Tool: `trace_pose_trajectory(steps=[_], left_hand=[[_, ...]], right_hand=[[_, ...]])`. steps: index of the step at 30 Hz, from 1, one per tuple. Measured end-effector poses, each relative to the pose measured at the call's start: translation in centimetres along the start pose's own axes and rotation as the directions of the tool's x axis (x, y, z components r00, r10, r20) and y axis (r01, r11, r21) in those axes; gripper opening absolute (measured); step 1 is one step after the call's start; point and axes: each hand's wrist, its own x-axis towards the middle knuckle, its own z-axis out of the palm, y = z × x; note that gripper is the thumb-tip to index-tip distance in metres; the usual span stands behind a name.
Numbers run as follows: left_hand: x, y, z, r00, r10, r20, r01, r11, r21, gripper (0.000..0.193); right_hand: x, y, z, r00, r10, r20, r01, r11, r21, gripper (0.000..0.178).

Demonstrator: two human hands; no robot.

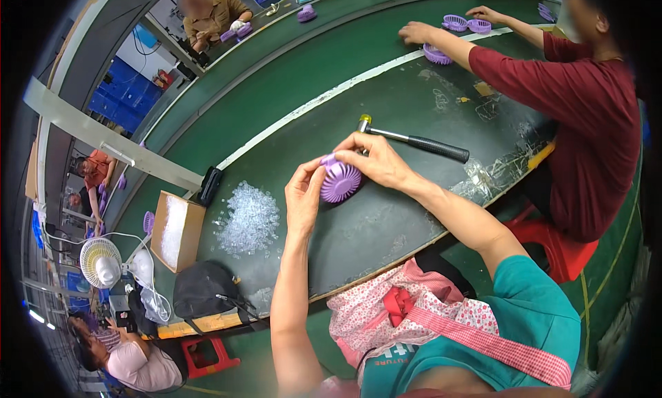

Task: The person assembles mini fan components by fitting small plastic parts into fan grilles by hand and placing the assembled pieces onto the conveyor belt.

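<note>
Both hands are closed on one round, ribbed purple plastic fan grille (340, 181), held just above the dark green conveyor belt (289, 88): left hand (304, 195) pinching its edge, right hand (373, 161) gripping the top. Nearby are seen a rubber-handled mallet (412, 141) and a glittering heap of clear plastic pieces (247, 219).

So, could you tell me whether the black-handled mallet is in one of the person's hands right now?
No, the black-handled mallet lies on the green table, while both hands hold the round purple ribbed fan grille.
</note>
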Motion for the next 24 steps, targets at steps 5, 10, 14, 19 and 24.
trace_pose_trajectory(steps=[5,10,14,19,24], left_hand=[[0.0,-0.6,1.6,0.989,0.140,-0.052,-0.130,0.977,0.168,0.030],[-0.3,-0.4,1.0,0.948,0.311,-0.071,-0.275,0.910,0.309,0.024],[-0.3,0.1,0.9,0.675,0.681,0.284,-0.565,0.230,0.792,0.027],[0.1,-1.8,0.2,0.800,0.498,0.334,-0.436,0.101,0.894,0.031],[-0.2,-2.3,0.8,0.837,0.445,0.319,-0.401,0.100,0.911,0.053]], right_hand=[[0.1,0.8,-0.3,0.997,-0.043,-0.070,0.037,0.996,-0.082,0.024],[0.0,-0.1,-0.5,0.992,-0.087,0.087,0.088,0.996,-0.014,0.021],[0.4,0.2,-1.7,0.966,-0.173,0.193,0.199,0.972,-0.126,0.020],[1.3,1.4,-3.6,0.980,0.039,0.194,0.011,0.968,-0.249,0.030],[2.2,2.5,-4.6,0.993,0.052,-0.111,-0.064,0.992,-0.106,0.032]])
